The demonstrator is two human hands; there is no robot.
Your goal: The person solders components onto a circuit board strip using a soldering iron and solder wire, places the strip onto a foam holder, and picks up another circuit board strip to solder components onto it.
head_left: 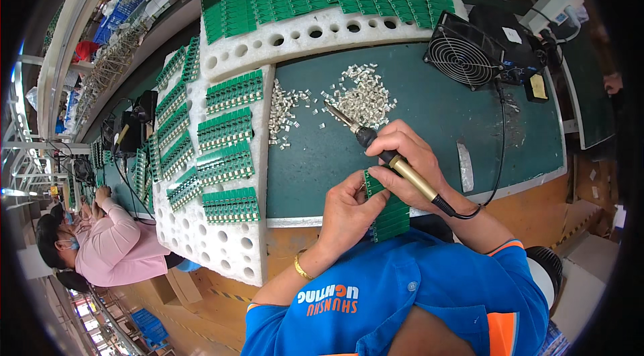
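My right hand [409,161] grips a soldering iron [376,146] by its black and gold handle. The metal tip points up and left toward a pile of small white connectors [362,95] on the green mat. Held upright at the bench's front edge is a stack of green circuit boards [388,212], with my left hand [349,212] closed on its left side. The two hands touch just above that stack.
White foam trays [221,242] with rows of green boards stand to the left and along the back [302,34]. A small black fan [464,54] sits at the back right. Another person in pink [114,248] works at the far left.
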